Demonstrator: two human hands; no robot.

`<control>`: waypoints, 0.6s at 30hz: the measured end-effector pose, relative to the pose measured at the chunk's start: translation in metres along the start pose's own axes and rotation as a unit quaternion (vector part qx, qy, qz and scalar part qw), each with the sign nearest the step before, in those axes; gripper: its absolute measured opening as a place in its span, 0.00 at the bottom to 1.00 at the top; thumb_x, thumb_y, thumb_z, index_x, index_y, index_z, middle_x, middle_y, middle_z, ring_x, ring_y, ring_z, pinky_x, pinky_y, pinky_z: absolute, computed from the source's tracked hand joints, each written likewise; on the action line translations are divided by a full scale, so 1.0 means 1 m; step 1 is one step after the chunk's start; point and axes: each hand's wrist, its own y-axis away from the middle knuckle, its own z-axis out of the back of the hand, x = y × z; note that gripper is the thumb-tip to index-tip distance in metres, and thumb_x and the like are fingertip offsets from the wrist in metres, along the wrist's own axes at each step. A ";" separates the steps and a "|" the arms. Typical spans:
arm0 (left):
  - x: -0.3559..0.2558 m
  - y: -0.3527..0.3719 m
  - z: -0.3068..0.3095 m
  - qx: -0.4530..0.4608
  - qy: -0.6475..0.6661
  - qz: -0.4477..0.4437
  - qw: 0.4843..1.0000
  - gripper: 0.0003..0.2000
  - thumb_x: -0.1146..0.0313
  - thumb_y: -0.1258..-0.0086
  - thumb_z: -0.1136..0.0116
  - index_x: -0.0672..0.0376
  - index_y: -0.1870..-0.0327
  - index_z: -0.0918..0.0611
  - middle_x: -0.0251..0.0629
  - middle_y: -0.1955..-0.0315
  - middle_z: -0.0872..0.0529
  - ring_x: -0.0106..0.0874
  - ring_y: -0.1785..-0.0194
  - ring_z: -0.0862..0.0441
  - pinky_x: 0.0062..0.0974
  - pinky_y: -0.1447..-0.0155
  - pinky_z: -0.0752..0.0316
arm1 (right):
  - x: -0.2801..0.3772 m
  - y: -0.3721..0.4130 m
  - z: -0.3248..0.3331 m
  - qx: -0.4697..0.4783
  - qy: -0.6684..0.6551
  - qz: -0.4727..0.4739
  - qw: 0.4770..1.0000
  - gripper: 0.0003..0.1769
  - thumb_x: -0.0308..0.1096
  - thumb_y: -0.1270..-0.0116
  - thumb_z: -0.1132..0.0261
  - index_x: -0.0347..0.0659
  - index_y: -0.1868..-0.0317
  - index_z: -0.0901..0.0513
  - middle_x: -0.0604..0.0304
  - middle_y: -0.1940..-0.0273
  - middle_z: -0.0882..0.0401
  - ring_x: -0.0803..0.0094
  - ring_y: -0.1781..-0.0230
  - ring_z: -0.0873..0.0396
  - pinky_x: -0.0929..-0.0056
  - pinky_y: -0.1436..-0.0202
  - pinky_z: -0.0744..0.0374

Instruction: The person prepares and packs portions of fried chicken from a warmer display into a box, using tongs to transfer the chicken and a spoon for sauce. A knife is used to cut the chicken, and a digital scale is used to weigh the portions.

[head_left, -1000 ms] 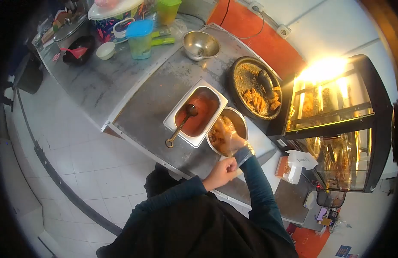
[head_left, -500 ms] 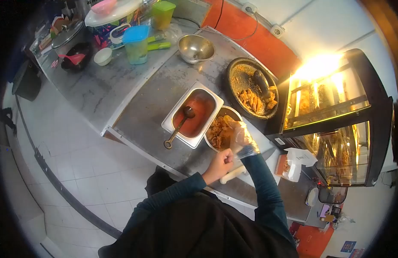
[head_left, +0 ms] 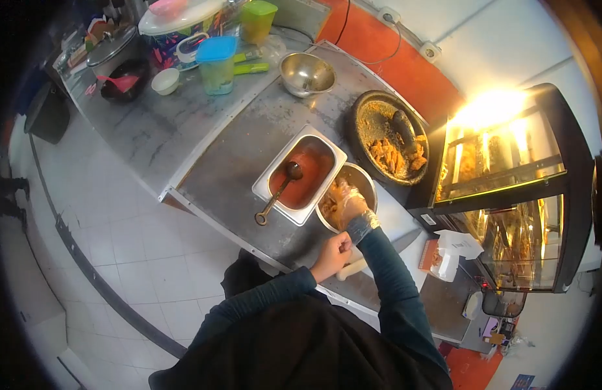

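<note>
My right hand (head_left: 354, 207), in a clear plastic glove, reaches down into a round metal bowl (head_left: 371, 188) of brownish food pieces (head_left: 328, 207). Its fingers point into the food and are mostly hidden. My left hand (head_left: 331, 257) is bare and closed beside my right cuff; what it pinches, if anything, is too small to make out. Left of the bowl stands a rectangular steel pan (head_left: 260, 188) of red sauce (head_left: 312, 170), with a ladle (head_left: 275, 200) resting in it.
A stone mortar (head_left: 360, 144) with a pestle (head_left: 403, 128) and food lies behind the bowl. A lit glass display case (head_left: 502, 175) stands at right. A knife (head_left: 405, 240), an open paper box (head_left: 449, 255) and a steel bowl (head_left: 307, 75) are also on the counter.
My right hand has gone lower into the bowl, and its fingers are now less visible. My left hand stays closed near the right cuff. The camera view has shifted slightly.
</note>
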 end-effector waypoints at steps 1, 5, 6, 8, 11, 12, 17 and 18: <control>0.001 -0.001 -0.001 -0.019 -0.002 -0.004 1.000 0.10 0.83 0.49 0.54 0.57 0.80 0.40 0.25 0.84 0.39 0.14 0.80 0.36 0.14 0.78 0.38 | -0.002 -0.006 0.008 0.036 -0.066 -0.016 0.997 0.29 0.30 0.54 0.41 0.46 0.46 0.32 0.43 0.44 0.40 0.52 0.50 0.32 0.66 0.51 0.29; -0.003 -0.014 0.003 -0.026 0.026 -0.008 0.999 0.10 0.83 0.48 0.53 0.57 0.80 0.40 0.25 0.83 0.38 0.14 0.80 0.35 0.14 0.79 0.38 | -0.032 -0.005 -0.014 -0.016 -0.202 -0.045 0.978 0.28 0.35 0.51 0.39 0.35 0.48 0.32 0.44 0.56 0.27 0.58 0.55 0.27 0.68 0.53 0.29; -0.009 -0.017 0.004 -0.013 0.070 0.017 0.997 0.10 0.82 0.48 0.53 0.57 0.80 0.39 0.25 0.82 0.38 0.14 0.79 0.35 0.14 0.79 0.38 | -0.033 -0.001 -0.018 -0.016 -0.199 -0.046 0.979 0.28 0.35 0.51 0.39 0.35 0.48 0.32 0.44 0.56 0.27 0.58 0.55 0.27 0.68 0.53 0.29; -0.022 -0.013 -0.001 0.003 0.098 0.030 0.995 0.10 0.82 0.47 0.54 0.57 0.79 0.39 0.25 0.81 0.37 0.14 0.79 0.35 0.13 0.78 0.36 | -0.036 0.009 -0.027 -0.105 -0.230 -0.097 0.963 0.33 0.39 0.49 0.39 0.35 0.44 0.36 0.47 0.55 0.26 0.62 0.59 0.25 0.69 0.54 0.28; -0.023 -0.003 -0.016 0.065 0.097 -0.020 0.993 0.08 0.82 0.48 0.54 0.58 0.78 0.38 0.26 0.80 0.37 0.15 0.79 0.35 0.14 0.77 0.34 | -0.038 0.014 -0.021 -0.017 -0.439 -0.195 0.877 0.39 0.34 0.53 0.34 0.37 0.40 0.42 0.52 0.50 0.30 0.67 0.63 0.26 0.73 0.60 0.26; -0.026 0.000 -0.020 0.068 0.098 -0.020 0.993 0.08 0.82 0.48 0.54 0.58 0.78 0.38 0.26 0.80 0.37 0.15 0.79 0.35 0.14 0.77 0.34 | -0.044 0.017 -0.029 -0.040 -0.491 -0.180 0.851 0.40 0.33 0.54 0.34 0.37 0.40 0.42 0.53 0.50 0.31 0.68 0.63 0.26 0.73 0.60 0.26; -0.025 0.001 -0.020 0.089 0.083 0.033 0.992 0.07 0.82 0.49 0.53 0.59 0.78 0.36 0.26 0.84 0.37 0.15 0.81 0.37 0.15 0.78 0.38 | -0.041 0.036 -0.004 -0.088 -0.488 -0.156 0.854 0.46 0.20 0.65 0.30 0.37 0.42 0.40 0.56 0.49 0.33 0.75 0.63 0.28 0.82 0.67 0.26; -0.023 -0.001 -0.017 0.099 0.064 0.035 0.992 0.08 0.82 0.48 0.54 0.58 0.77 0.37 0.25 0.81 0.38 0.14 0.79 0.35 0.14 0.77 0.35 | -0.048 0.033 -0.010 -0.090 -0.487 -0.156 0.855 0.46 0.20 0.65 0.30 0.37 0.42 0.40 0.56 0.49 0.33 0.75 0.63 0.28 0.82 0.67 0.26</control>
